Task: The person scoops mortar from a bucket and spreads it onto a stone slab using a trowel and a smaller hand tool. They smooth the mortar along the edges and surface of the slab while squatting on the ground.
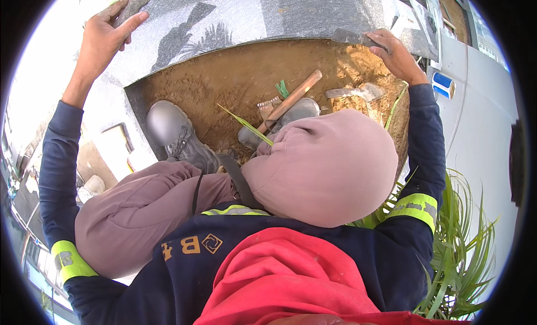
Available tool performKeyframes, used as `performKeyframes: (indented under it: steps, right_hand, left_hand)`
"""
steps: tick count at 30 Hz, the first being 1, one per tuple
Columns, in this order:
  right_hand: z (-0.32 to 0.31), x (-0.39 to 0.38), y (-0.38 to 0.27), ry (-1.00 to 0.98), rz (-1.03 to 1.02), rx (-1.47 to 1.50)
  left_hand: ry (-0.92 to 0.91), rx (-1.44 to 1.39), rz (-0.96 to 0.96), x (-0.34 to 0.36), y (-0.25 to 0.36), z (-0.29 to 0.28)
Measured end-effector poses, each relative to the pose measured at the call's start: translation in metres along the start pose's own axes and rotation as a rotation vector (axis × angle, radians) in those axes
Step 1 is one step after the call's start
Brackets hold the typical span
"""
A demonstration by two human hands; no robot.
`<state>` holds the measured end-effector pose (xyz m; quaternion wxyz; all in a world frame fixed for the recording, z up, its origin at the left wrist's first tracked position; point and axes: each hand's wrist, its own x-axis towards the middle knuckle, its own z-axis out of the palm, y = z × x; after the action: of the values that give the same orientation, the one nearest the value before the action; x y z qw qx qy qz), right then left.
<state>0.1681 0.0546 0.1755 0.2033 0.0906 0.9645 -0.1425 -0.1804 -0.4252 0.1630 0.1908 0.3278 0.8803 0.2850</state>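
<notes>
My left hand (109,31) grips a rough grey piece (134,6) at the outer left of the grey slab (218,12); what it is, I cannot make out. My right hand (389,48) has its fingers closed on a dark flat tool (352,37) lying along the slab's inner edge, on the right. Below the slab is a dirt-floored pit (212,73) with my boots (184,140) in it. A wooden-handled tool (296,98) lies slanted beside the right boot, and a metal trowel (363,93) lies on the soil below my right hand.
Leafy palm fronds (458,241) rise at the lower right, beside a pale smooth surface (475,129). A pale ledge (112,146) borders the pit on the left. My bent knees fill the middle foreground, with thin green leaves (246,123) over the soil.
</notes>
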Motion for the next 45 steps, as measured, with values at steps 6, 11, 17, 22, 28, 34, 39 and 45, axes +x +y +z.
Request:
performKeyframes:
  steps: [6, 11, 17, 22, 28, 34, 39, 45]
  right_hand:
    - [0.063, -0.034, -0.011, 0.270, 0.264, 0.703]
    - [0.192, -0.013, -0.068, 0.727, 0.418, 1.802]
    - [0.252, 0.027, -0.171, 0.701, 0.776, 1.801]
    - [0.255, 0.041, -0.168, 0.725, 0.753, 1.703]
    - [0.276, 0.053, -0.177, 0.708, 0.641, 1.599]
    - [0.285, 0.071, -0.210, 0.785, 0.646, 1.268]
    - [0.266, 0.077, -0.244, 0.835, 0.630, 1.250]
    - [0.268, 0.078, -0.273, 0.683, 0.502, 1.125]
  left_hand:
    - [-0.112, -0.043, 0.062, 0.001, 0.005, 0.012]
    - [-0.079, -0.063, -0.009, 0.002, 0.026, 0.008]
    - [-0.071, -0.137, -0.035, -0.007, 0.034, 0.001]
    - [-0.063, -0.107, -0.081, -0.013, 0.022, 0.001]
    - [-0.070, -0.117, -0.054, -0.013, 0.027, 0.000]
    - [-0.072, -0.100, -0.059, -0.012, 0.028, 0.001]
    - [-0.088, -0.081, -0.049, -0.014, 0.021, 0.001]
    - [-0.076, -0.067, -0.009, -0.015, 0.026, 0.000]
